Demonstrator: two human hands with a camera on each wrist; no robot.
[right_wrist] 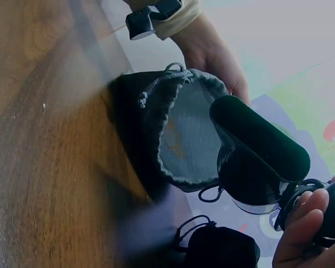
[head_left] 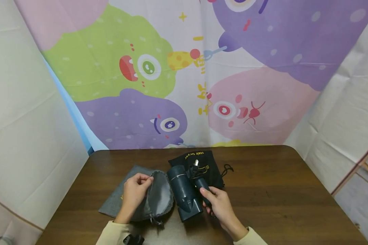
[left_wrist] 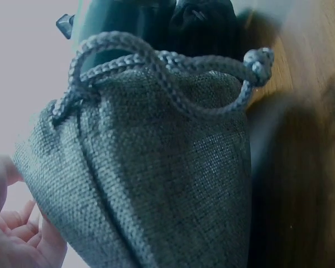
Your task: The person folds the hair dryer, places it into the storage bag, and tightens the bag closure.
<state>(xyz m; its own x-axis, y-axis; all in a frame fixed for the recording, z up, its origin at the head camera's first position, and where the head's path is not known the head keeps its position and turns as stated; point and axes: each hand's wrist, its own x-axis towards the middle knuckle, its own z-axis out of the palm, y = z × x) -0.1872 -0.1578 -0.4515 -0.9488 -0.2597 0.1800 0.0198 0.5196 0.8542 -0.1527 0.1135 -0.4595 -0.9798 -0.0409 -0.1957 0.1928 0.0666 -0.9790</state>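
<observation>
Hair dryer [head_left: 181,189] was held just outside the opened gray pouch [head_left: 161,197].
The right hand [head_left: 220,206] had its fingers curled round the dryer's handle [head_left: 202,184]; the left hand [head_left: 133,193] pinched the pouch rim [right_wrist: 160,149] between thumb and fingers. Opening of the pouch appeared complete; placing the dryer inside appeared outstanding. A black bag [head_left: 209,159] lay just beyond, on the wooden table [head_left: 263,190].

In the head view, the left hand's grip [head_left: 135,192] hides part of the gray pouch [head_left: 161,194], whose yellow print [head_left: 121,197] is too small to read. The hair dryer [head_left: 183,190] covers part of the black pouch [head_left: 213,170]; the right hand's grip [head_left: 221,207] hides part of the dryer's handle [head_left: 201,184]. The left wrist view's top edge crops the dryer; the head view's bottom edge, the tabletop [head_left: 282,197].
</observation>
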